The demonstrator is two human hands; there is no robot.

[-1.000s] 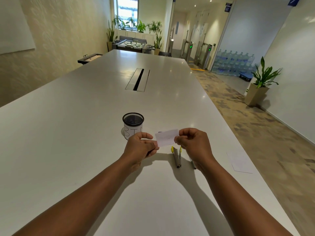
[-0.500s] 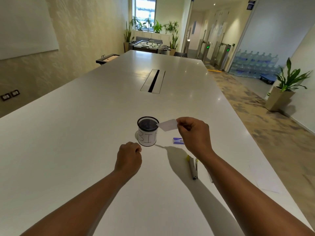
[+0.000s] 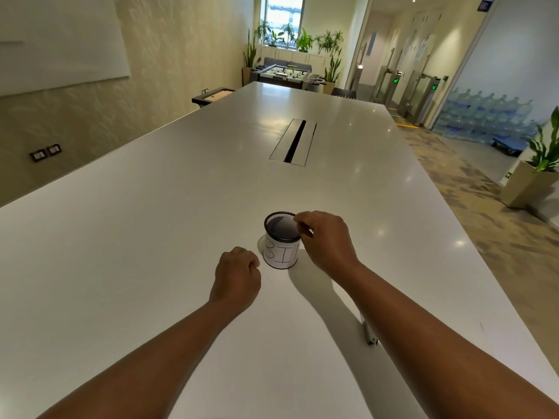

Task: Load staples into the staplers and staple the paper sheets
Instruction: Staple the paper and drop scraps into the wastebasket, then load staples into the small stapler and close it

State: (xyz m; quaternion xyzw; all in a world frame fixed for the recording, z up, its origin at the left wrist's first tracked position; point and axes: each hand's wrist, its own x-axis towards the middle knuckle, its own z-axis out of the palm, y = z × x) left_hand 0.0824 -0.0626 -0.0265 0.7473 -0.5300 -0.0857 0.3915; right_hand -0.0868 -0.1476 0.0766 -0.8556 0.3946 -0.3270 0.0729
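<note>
Right hand [image 3: 328,241]: we see it poised over the right rim of the mesh cup, knuckles up, fingers curled downward. The fingertips meet at the cup's mouth, touching the paper slip there; we cannot tell whether they pinch it or merely touch it.

Left hand [image 3: 236,275]: we find it resting on the table just near-left of the cup, fingers curled into a loose fist and holding nothing that we can see.

Paper slip [image 3: 284,224]: a pale sheet lying inside the mouth of the cup, its right edge under the right fingertips. We cannot make out a staple on it.

Mesh cup [image 3: 282,241]: a black wire-mesh cylinder standing upright on the table, wrapped in a white label that reads "BI" before the right hand covers the rest.

Stapler [image 3: 368,332]: we note a slim silver bar lying on the table near the right forearm, which hides most of it; well apart from the cup, on the near-right side.

Table [image 3: 151,222]: a long white top running to the far end of the room, with a cable slot [image 3: 294,142] set into its middle, far beyond the cup.

Surroundings: we also show a potted plant [image 3: 541,164] on the floor at far right.
</note>
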